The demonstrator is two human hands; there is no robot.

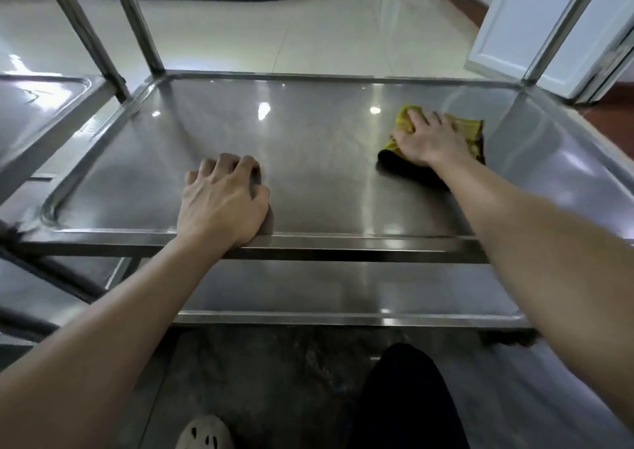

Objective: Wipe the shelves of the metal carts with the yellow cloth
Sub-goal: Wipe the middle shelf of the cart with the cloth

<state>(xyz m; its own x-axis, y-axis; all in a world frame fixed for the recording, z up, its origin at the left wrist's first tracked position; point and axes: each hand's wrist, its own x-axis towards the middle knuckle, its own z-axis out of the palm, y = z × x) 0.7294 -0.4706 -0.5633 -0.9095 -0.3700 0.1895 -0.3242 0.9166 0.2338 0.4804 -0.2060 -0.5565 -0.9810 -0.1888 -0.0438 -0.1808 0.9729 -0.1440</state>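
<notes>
Yellow cloth (468,129), crumpled woven rag: lies on the far right part of the rectangular stainless-steel cart shelf (326,160), flattened under the right hand (429,136), whose fingers lie spread over it and press down, likely so the whole pad drags across the steel. Dark near edge of cloth: damp fold or shadow, cannot tell. Left hand (223,201): heel on the shelf's front rim, fingers curled under onto the shelf floor, holding nothing; probably braces the cart against rolling. Lower steel shelf (308,290), directly beneath: judged still to wipe
</notes>
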